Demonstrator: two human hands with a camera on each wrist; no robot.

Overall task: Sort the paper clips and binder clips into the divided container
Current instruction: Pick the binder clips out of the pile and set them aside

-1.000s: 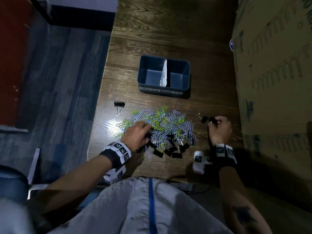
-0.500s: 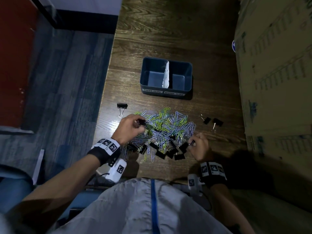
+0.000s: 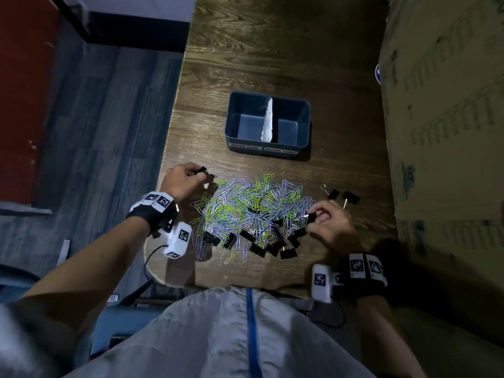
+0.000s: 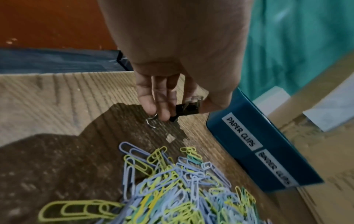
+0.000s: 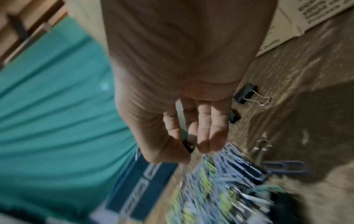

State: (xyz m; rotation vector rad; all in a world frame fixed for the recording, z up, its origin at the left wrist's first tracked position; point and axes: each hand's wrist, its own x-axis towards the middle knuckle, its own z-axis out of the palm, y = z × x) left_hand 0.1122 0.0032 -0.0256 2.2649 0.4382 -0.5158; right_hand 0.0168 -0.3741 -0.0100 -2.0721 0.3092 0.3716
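Since the earlier frame, left hand [image 3: 181, 180] has moved from the paper clips [image 3: 251, 205] to the pile's far-left edge, pinching a black binder clip [image 4: 188, 108]; right hand [image 3: 331, 223] pinches another binder clip [image 3: 311, 217] at the right edge. Divided container [image 3: 268, 148] stands beyond on the surface [image 3: 272, 50], two loose binder clips [image 3: 343, 196] beside the right hand.

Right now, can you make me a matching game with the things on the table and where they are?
Things:
1. left hand
2. right hand
3. divided container
4. two loose binder clips

Places:
A. beyond the paper clip pile
B. right of the pile
C. pile's left edge, pinching a binder clip
D. pile's right edge, pinching a binder clip

Pairs: 1-C, 2-D, 3-A, 4-B
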